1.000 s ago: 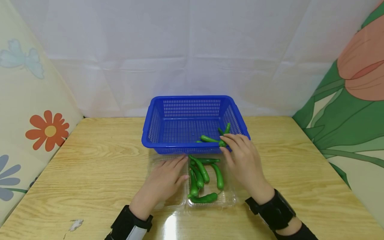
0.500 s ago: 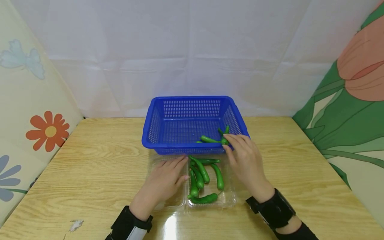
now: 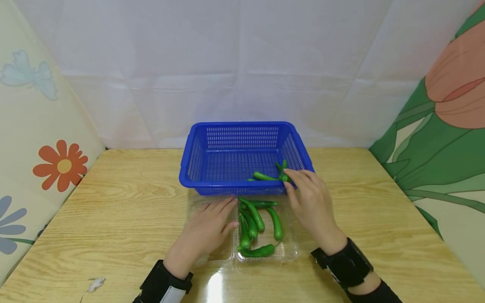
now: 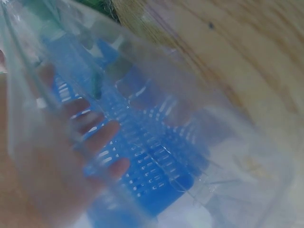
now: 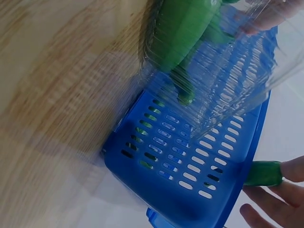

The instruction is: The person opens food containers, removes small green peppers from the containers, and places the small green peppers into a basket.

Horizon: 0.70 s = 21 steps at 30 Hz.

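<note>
My right hand (image 3: pixel 312 206) reaches over the front right corner of the blue basket (image 3: pixel 227 184). Its thumb and fingers pinch a green chili pepper (image 3: pixel 285 178), which the right wrist view shows poking up past the basket rim. Other chili peppers (image 3: pixel 265 175) lie inside that same corner. My left hand (image 3: pixel 208 223) rests, fingers extended, on the left half of a clear plastic clamshell box (image 3: pixel 286 252), its fingertips near the middle fold. Several green chili peppers (image 3: pixel 276 223) lie loosely in the box's right half. Clear plastic blurs the left wrist view.
The basket stands behind the box on a wooden table (image 3: pixel 125 219), near a white cloth backdrop (image 3: pixel 242 75). Panels with painted flowers (image 3: pixel 62 166) flank the table. A worn patch (image 3: pixel 96 285) marks the tabletop at the front left.
My right hand has shifted slightly right, and the pinched chili pepper has moved a little lower at the basket corner. My left hand and the peppers in the box stay put.
</note>
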Tool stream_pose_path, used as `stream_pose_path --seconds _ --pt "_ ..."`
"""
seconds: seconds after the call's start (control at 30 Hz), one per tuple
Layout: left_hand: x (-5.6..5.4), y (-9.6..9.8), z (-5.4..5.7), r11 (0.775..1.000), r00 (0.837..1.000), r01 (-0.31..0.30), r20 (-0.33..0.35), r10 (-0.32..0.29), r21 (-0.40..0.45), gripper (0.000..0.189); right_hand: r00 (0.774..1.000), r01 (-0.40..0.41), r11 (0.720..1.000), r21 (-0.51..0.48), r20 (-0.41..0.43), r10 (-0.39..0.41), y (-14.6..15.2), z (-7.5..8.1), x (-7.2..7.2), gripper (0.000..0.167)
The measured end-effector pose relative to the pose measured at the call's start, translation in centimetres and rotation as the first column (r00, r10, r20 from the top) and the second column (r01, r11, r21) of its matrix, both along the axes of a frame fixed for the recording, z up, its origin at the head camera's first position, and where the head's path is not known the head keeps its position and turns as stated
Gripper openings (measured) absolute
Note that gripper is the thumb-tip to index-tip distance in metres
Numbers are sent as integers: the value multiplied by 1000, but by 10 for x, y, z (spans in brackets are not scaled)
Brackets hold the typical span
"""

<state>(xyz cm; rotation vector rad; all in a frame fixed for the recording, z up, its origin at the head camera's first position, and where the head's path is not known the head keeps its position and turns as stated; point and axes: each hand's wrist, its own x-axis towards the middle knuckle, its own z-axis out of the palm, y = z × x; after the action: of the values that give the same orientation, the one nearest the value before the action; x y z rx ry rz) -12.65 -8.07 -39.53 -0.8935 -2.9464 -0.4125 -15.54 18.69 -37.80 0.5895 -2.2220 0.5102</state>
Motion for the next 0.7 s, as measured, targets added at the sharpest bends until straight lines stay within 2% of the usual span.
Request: stream_pose_path --seconds 0.37,0.7 --pt "1 0 1 1000 1000 1 -6 -1 0 58 999 23 1000 -11 44 -23 2 2 1 36" --pt "0 0 0 1000 1000 -1 1 1 -5 58 1000 6 1000 -11 24 -6 2 1 0 34"
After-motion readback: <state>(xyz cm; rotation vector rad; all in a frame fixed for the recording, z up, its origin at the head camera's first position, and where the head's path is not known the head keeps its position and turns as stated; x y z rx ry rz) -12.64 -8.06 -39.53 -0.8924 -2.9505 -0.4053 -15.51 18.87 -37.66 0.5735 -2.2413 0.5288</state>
